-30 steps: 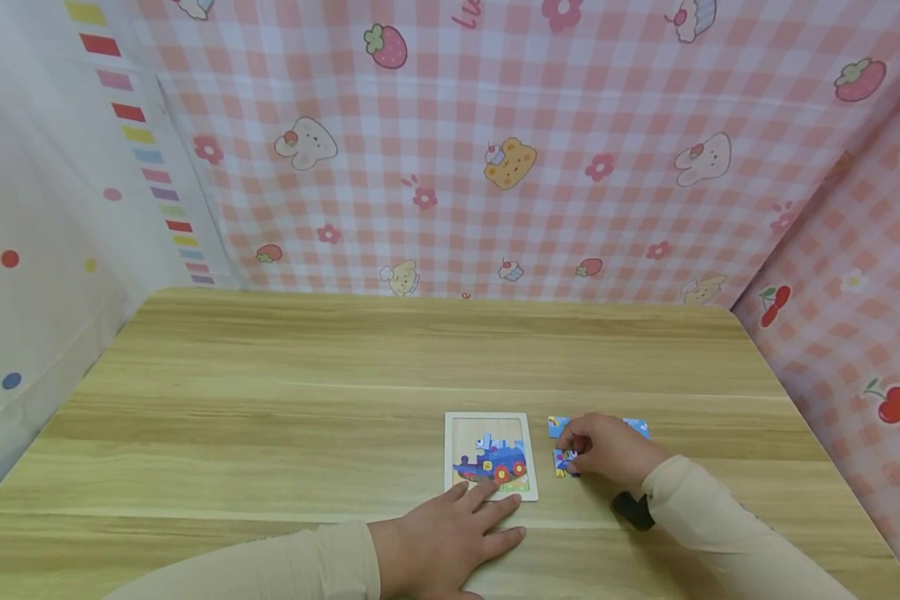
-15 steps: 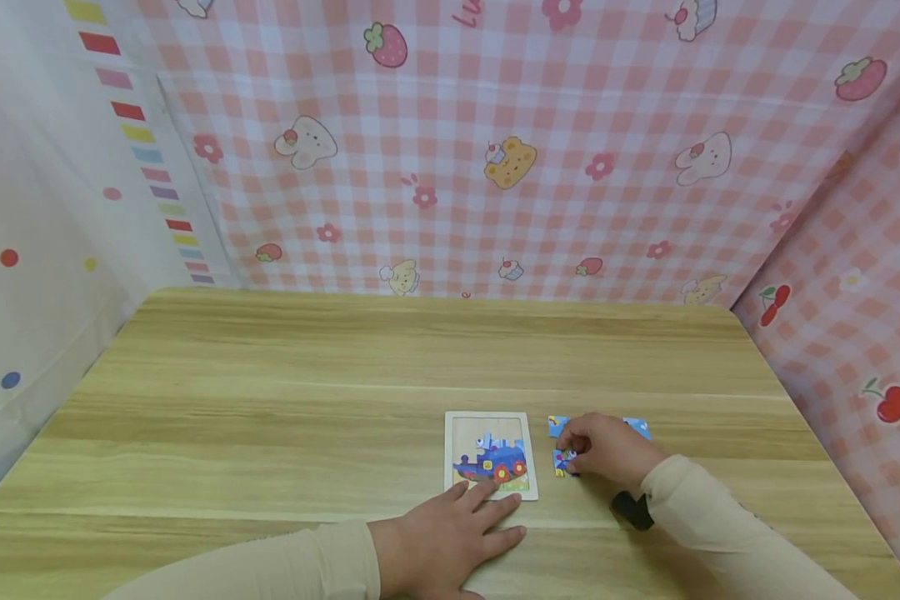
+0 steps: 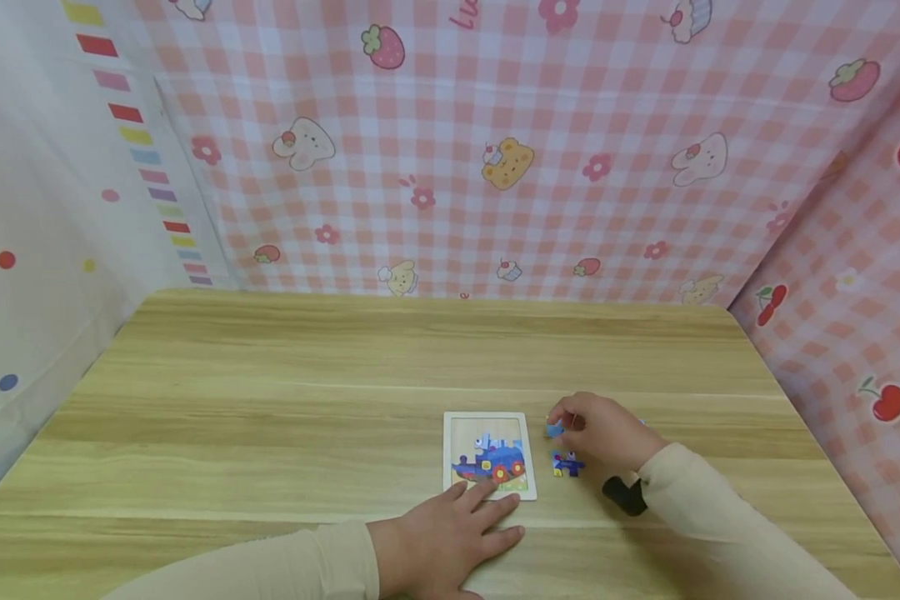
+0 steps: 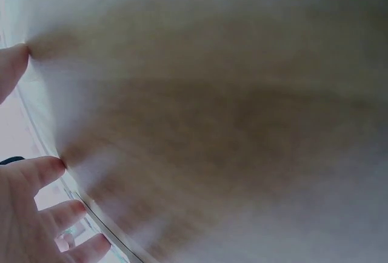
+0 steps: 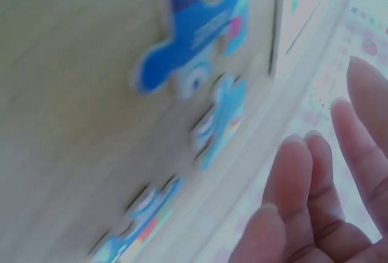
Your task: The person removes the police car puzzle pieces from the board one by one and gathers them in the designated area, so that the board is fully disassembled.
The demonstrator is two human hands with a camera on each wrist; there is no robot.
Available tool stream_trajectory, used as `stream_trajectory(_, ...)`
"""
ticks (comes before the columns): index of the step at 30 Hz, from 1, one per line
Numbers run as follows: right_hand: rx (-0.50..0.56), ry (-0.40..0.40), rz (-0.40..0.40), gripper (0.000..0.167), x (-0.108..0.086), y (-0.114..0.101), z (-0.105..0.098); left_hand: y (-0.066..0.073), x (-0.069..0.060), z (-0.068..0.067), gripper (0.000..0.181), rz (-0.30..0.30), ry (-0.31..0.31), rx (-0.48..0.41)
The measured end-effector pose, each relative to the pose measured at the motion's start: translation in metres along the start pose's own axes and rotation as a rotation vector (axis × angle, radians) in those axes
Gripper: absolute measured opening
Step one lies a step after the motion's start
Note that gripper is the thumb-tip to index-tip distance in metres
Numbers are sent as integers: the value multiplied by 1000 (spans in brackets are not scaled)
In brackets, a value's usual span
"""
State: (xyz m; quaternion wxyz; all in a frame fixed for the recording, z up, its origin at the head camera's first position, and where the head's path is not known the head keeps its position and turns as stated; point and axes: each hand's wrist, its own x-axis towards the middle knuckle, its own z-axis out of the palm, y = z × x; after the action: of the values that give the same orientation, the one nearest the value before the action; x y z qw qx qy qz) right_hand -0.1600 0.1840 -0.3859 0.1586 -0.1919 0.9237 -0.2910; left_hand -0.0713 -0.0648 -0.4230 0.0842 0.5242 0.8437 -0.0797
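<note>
A white-rimmed jigsaw tray [image 3: 447, 442] lies on the table, a partly filled blue train picture inside. My left hand [image 3: 450, 533] rests with spread fingers, their tips touching the tray's near edge. To the tray's right lies a dark blue jigsaw piece [image 3: 567, 464]. Above the loose pieces hovers my right hand [image 3: 607, 433], nearest to a light blue jigsaw piece [image 3: 554, 429] that its fingers partly cover. The right wrist view shows loosely bent fingers with nothing between them, apart from the dark blue piece, the light blue piece [image 5: 224, 120] and another light blue piece [image 5: 142, 220].
The wooden table [image 3: 270, 400] meets a pink checked curtain [image 3: 435, 167] along its back edge. Patterned cloth also hangs at the left and right sides. A black object [image 3: 625, 496] sits beside my right sleeve.
My right hand has let go of the dark blue piece and moved slightly up and away toward the light blue piece. The dark blue piece now shows whole. My left hand has stayed put.
</note>
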Motion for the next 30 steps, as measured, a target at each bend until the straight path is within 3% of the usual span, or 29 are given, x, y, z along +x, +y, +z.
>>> stream_trajectory(12,4,-14,-72,18,19,-22,15,-1,0,0,74,10,7,-14)
stream_trajectory(20,12,-36,-89,20,32,-33,30,1,-1,2,75,11,74,94)
stream_trajectory(30,9,-64,29,18,39,-45,42,2,-2,1,75,11,69,103)
